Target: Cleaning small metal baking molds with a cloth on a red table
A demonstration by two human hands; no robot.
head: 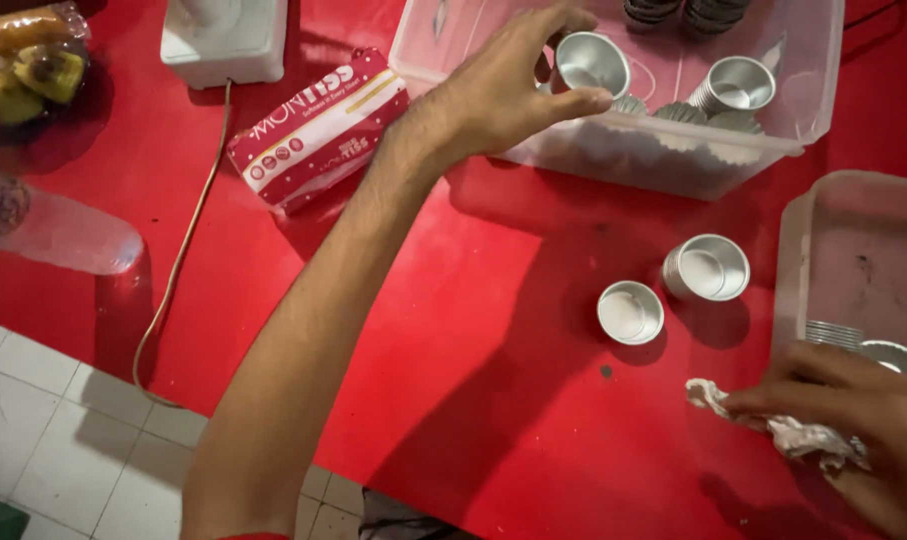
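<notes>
Red and glossy, the flat worktop (453, 330) carries everything in view, with pale floor tiles (43, 420) showing past its near edge at the lower left. At its far side stands a large clear plastic tub (773, 130) holding several small round metal baking cups, some smooth, some fluted. A second clear plastic tub (853, 250) sits at the right edge, with a few more metal cups stacked in its near corner. Reaching across from the lower left, the left hand (503, 95) hangs over the near wall of the far tub; its fingers (573, 100) are spread and curved, the thumb and forefinger closing around one smooth silver metal cup (591, 62) that tilts on its side inside the tub, though whether they already touch it cannot be told. Left of that arm lies a red and white oblong tissue pack (318, 130), and beyond it a white appliance base (223, 40) with a tan cord (183, 250) trailing to the worktop's edge. A clear plastic water bottle (58, 235) lies on its side at the far left, near a bag of fruit (28, 70). Two more silver cups (706, 267) (630, 312) stand upright on the bare worktop, just beside each other. At the lower right, the right hand (853, 420) presses its fingers together on a crumpled white tissue (773, 425).
</notes>
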